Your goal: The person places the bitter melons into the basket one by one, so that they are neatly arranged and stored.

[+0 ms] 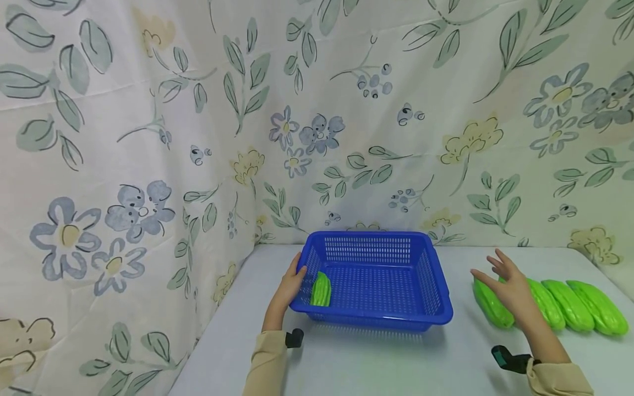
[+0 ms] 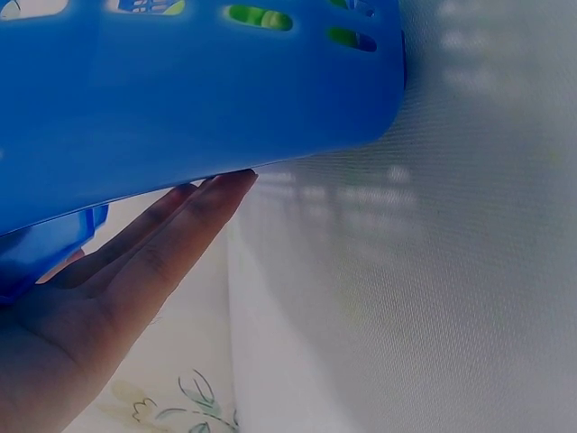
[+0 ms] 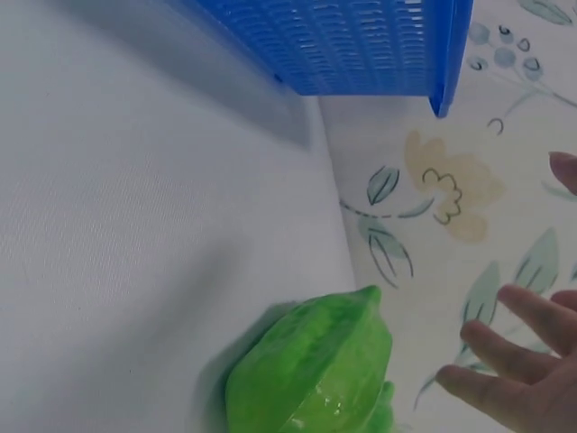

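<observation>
A blue plastic basket [image 1: 376, 314] with slotted walls stands on the table. My left hand [image 1: 288, 287] grips its left side, thumb over the rim; the left wrist view shows the fingers [image 2: 194, 212] lying along the outer wall. Inside the basket, by its left wall, lies one green ribbed bitter melon [image 1: 321, 290]. To the right, several more bitter melons [image 1: 564, 305] lie side by side in a row. My right hand [image 1: 512, 289] hovers over the left end of that row with fingers spread and nothing in it, partly hiding one. The nearest bitter melon [image 3: 311, 365] shows its pointed tip in the right wrist view.
The table [image 1: 366, 366] has a white cover. Behind it and along its left side hangs a flower-printed curtain [image 1: 366, 137]. Each wrist wears a small black camera mount, such as the right mount [image 1: 512, 360].
</observation>
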### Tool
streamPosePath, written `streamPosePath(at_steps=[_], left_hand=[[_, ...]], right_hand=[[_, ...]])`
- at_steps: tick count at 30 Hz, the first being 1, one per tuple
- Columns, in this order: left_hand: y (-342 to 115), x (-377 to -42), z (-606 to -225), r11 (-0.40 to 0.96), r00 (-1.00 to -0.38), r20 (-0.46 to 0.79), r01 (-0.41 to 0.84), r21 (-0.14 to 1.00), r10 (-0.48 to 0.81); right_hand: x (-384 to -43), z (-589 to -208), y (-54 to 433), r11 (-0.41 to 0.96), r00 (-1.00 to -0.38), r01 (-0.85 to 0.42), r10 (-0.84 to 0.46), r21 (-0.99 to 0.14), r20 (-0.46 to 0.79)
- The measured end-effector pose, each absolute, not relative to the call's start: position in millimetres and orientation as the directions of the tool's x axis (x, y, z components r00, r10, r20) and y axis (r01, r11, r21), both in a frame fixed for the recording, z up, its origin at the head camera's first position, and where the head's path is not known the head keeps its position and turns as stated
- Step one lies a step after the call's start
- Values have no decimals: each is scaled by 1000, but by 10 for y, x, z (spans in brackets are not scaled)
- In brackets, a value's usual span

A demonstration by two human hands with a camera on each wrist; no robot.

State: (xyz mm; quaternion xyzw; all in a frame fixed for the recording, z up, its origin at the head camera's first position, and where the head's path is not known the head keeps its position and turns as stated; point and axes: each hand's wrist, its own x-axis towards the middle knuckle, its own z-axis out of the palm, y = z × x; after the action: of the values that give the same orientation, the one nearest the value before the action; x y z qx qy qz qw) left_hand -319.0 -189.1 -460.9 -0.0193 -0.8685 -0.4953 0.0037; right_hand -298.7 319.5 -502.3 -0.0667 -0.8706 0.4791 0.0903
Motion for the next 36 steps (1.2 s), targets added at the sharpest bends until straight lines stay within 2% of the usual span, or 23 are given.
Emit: streamPosePath(at_steps=[7,11,28,36], left_hand=[[-1890,-3205,-4615,511,-999,35,44,859,27],[-1885,-3205,-4623,517,-999,37,46,855,26],[-1883,-3199,-4628,513,-999,36,46,857,31],[-1887,-3212,-4638,512,-999,41,50,857,29]], right_hand=[[-2675,-4610,2972,532,-981,59,190,-845,51],[-2577,-4501,2910,553,-984,59,173,-831,45],[-2570,-4688,3000,568,-990,57,135,-821,25],[-2553,-4757,3015,534,-995,63,103,-843,-10]])
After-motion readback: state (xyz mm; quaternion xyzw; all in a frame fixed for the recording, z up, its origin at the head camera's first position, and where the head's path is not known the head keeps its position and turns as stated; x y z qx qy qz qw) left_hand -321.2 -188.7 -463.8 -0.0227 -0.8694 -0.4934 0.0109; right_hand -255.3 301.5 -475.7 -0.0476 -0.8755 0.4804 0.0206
